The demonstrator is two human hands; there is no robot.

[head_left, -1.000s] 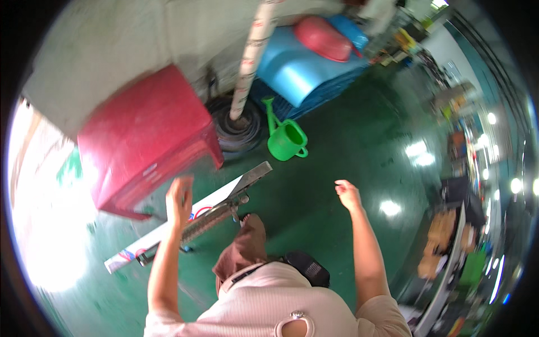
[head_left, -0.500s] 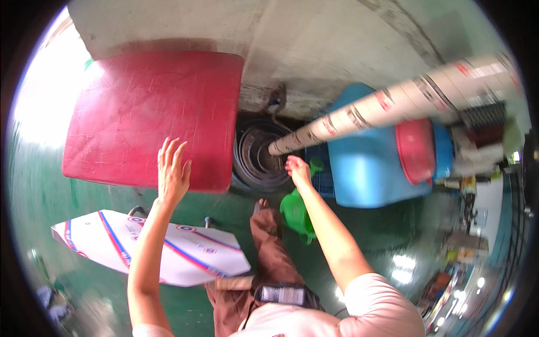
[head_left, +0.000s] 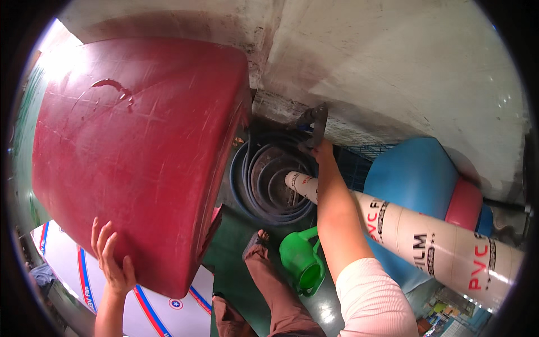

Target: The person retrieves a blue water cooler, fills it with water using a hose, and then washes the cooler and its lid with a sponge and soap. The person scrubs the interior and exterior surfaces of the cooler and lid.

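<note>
- Left hand [head_left: 116,267]: fingers spread open over the near edge of the red table [head_left: 140,135], clasping nothing.
- Right hand [head_left: 323,150]: at a dark fitting [head_left: 319,123] beside the wall [head_left: 393,62], near the coiled hose [head_left: 238,182]; largely hidden, so I cannot tell how closed it is.

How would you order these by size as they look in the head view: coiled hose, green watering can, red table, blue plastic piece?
1. Red table
2. Coiled hose and blue plastic piece: too alike to rank; a pale tube hides part of the blue one
3. Green watering can
</note>
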